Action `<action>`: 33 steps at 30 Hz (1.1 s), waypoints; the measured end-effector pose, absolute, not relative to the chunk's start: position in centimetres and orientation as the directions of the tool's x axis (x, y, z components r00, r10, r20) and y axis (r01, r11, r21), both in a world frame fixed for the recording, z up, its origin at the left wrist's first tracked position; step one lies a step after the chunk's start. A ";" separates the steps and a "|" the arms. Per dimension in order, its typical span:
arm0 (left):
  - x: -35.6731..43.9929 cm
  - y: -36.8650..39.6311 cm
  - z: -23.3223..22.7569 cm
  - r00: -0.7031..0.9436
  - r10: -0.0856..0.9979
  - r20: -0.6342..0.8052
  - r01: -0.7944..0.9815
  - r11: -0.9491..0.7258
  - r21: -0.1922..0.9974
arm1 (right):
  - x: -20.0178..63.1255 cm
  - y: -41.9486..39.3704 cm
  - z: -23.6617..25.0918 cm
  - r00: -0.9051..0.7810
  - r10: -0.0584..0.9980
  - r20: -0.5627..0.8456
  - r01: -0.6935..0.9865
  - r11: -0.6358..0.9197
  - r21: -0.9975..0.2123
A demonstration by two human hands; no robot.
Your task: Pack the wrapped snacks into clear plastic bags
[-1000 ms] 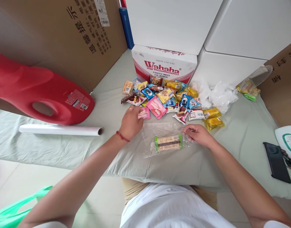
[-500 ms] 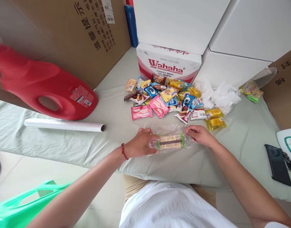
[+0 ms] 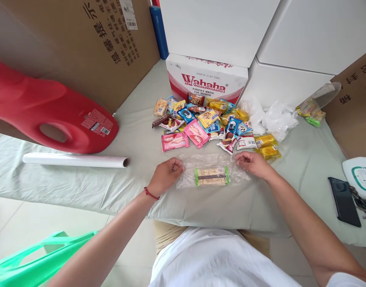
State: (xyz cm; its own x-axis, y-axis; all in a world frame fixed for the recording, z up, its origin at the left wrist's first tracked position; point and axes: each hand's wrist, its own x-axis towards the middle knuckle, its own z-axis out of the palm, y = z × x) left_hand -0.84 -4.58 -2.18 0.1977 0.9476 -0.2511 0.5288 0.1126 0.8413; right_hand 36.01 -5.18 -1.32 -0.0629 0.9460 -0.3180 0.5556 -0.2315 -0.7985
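Two hands pinch a clear plastic sheet [image 3: 211, 167] flat on the pale cloth [image 3: 135, 135]: left hand [image 3: 165, 176] grips its left edge, right hand [image 3: 251, 163] its right edge, fingers curled closed. Snack bar [image 3: 212, 175] (green ends, barcode up) lies on the sheet between them, possibly partly wrapped. Pink wafer pack [image 3: 175, 141] sits just beyond, near the snack pile [image 3: 213, 119].

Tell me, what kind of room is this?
Probably a storeroom or packing corner: big cardboard boxes, a Wahaha water carton, and a snack pile on a cloth-covered table.
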 end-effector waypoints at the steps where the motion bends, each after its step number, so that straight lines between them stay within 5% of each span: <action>1: -0.7 -4.6 -2.4 0.147 0.962 -0.229 0.602 0.096 0.792 | 36.2 -5.1 -1.5 -0.052 0.957 -0.286 0.619 -0.194 -0.761; 4: -0.8 -4.4 -2.9 0.045 0.996 -0.079 0.774 0.015 0.633 | 36.8 -5.1 -1.4 -0.031 0.977 -0.213 0.810 -0.101 -0.578; 7: -1.2 -4.8 -2.5 -0.036 0.975 0.221 0.862 -0.082 0.500 | 37.0 -5.2 0.0 -0.019 0.991 -0.135 0.887 -0.045 -0.459; 12: 0.0 -8.5 0.9 0.058 0.647 0.760 0.840 -0.443 0.313 | 35.1 -4.1 2.8 -0.246 0.965 0.095 0.818 0.259 -0.513; 15: 2.7 -10.8 1.7 0.396 0.578 0.714 0.588 -0.757 0.287 | 32.1 -2.7 2.5 -0.490 0.858 0.150 0.730 0.499 -0.466; 18: 5.5 -11.2 0.0 0.575 0.627 0.526 0.556 -0.771 0.311 | 29.3 -0.7 1.1 -0.562 0.827 0.021 0.752 0.522 -0.403; 22: 6.9 -10.2 -2.7 0.604 0.725 0.329 0.657 -0.688 0.309 | 27.9 2.1 0.9 -0.583 0.793 -0.176 0.792 0.507 -0.339; 33: 6.8 -9.9 -3.5 0.561 0.786 0.258 0.696 -0.618 0.366 | 28.8 -5.1 4.1 -0.767 0.613 -0.190 0.638 0.698 -0.325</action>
State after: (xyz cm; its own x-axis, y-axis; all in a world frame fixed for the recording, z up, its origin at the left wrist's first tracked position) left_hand 6.80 -9.94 -3.46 0.5614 0.7861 0.2585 0.6964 -0.6176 0.3657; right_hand 28.79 -5.11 4.10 -0.7671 0.6128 -0.1898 0.6380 0.6980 -0.3251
